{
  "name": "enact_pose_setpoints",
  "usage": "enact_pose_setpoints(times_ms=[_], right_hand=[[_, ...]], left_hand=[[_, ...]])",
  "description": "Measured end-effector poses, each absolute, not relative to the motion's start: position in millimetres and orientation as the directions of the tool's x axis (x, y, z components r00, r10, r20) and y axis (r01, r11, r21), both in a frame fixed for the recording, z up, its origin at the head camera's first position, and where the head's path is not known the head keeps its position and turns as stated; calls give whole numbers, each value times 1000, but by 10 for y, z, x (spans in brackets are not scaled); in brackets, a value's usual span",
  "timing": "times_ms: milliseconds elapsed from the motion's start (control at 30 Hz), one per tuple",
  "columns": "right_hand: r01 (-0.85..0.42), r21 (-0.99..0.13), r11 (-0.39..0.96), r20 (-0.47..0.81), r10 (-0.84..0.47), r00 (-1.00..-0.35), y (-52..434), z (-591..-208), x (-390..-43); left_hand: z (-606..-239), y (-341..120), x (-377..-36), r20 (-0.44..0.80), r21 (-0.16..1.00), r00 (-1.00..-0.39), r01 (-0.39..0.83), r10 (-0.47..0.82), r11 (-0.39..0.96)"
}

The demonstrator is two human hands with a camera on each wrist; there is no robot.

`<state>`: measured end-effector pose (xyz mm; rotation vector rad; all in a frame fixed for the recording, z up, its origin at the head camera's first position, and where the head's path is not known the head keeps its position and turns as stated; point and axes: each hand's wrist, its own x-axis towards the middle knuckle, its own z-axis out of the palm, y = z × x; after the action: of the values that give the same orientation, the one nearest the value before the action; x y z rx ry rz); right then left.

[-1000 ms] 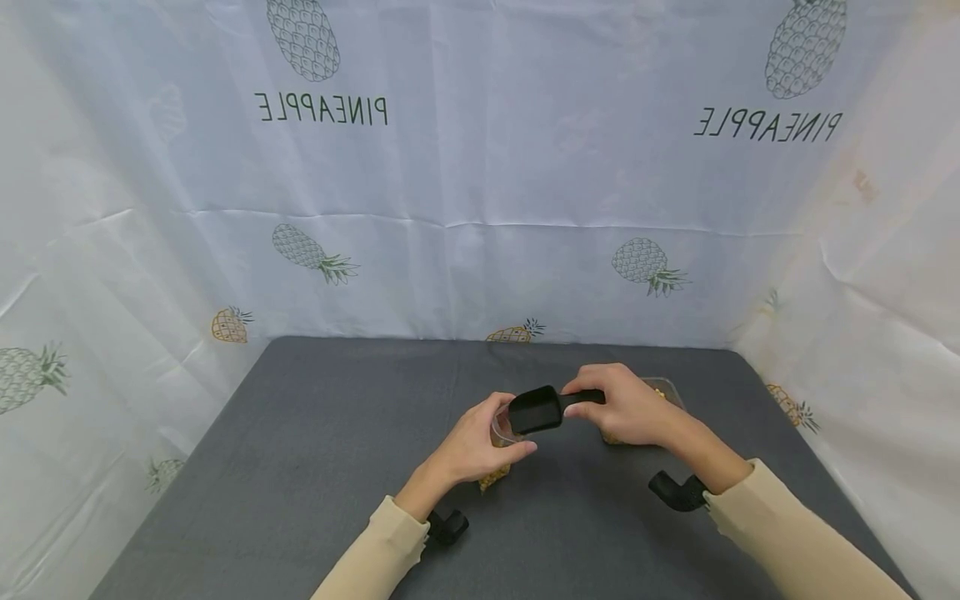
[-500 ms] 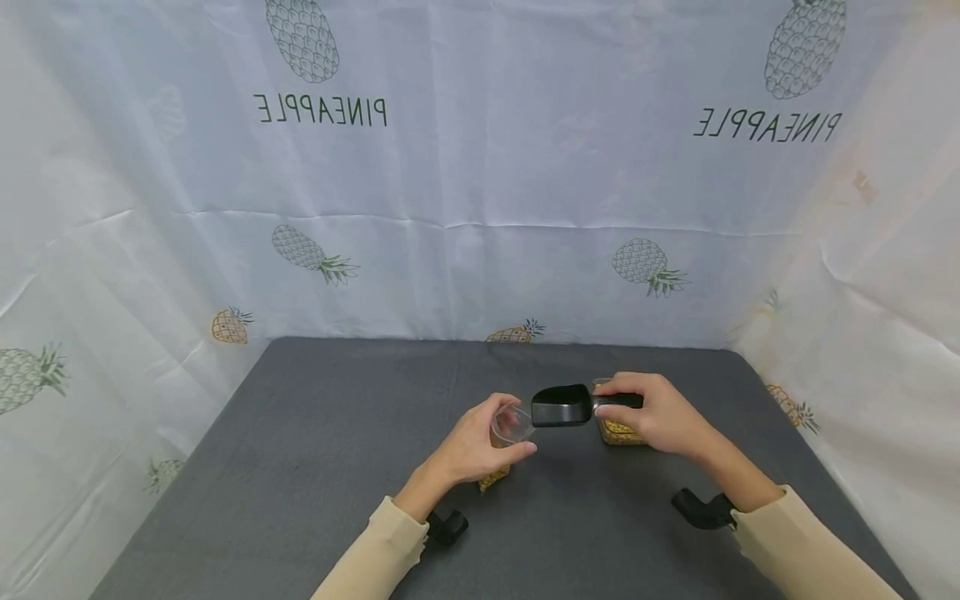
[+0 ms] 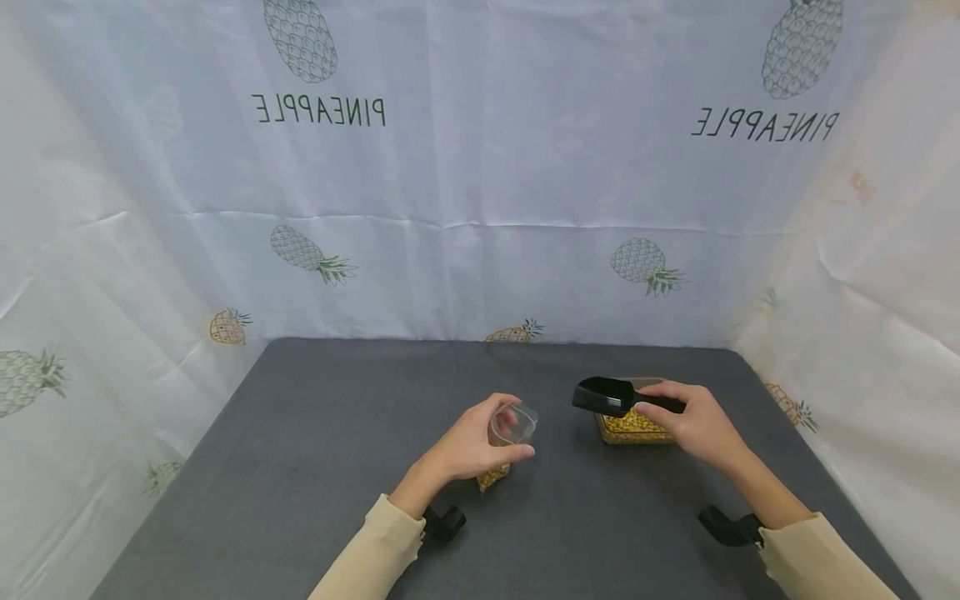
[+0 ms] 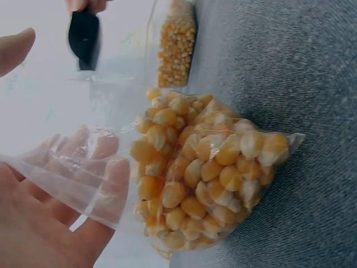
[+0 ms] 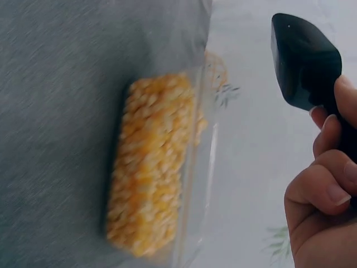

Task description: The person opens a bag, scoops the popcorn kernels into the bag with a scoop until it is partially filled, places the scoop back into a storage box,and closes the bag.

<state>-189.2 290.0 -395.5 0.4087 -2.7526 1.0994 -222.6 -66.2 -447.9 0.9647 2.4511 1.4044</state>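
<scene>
My left hand (image 3: 468,442) grips a clear plastic bag (image 4: 294,142) near its top, with thumb and fingers spread round the gaping mouth. Yellow corn kernels (image 4: 206,173) fill the bag's lower part, which hangs close over the cloth in the left wrist view. A black scoop (image 3: 606,396) is held by its handle in my right hand (image 3: 697,421), bowl pointing left. In the head view the scoop overlaps a clear plastic box (image 3: 648,381) holding more corn kernels (image 5: 150,167). The right wrist view shows the scoop raised well above that box.
Dark grey cloth (image 3: 337,458) covers the table. White curtains (image 3: 480,167) with pineapple prints close off the back and both sides. A black wrist mount (image 3: 446,523) sits at the left cuff, and another black mount (image 3: 727,527) at the right.
My right hand has drawn the scoop rightward from the bag's mouth to over the box, and the bowl has turned from tipped to more level. The left hand and bag stay nearly still.
</scene>
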Motion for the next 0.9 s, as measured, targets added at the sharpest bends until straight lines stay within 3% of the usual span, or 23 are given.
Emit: enact_pose_setpoints(times_ms=[500, 900], right_hand=[[-184, -624, 759, 215, -60, -975, 3231, -4249, -1850], [-118, -601, 790, 205, 10, -979, 3421, -4427, -1825]], left_hand=[[-4460, -748, -2273, 156, 880, -752, 401, 640, 256], [-4454, -845, -2378, 151, 919, -686, 362, 712, 153]])
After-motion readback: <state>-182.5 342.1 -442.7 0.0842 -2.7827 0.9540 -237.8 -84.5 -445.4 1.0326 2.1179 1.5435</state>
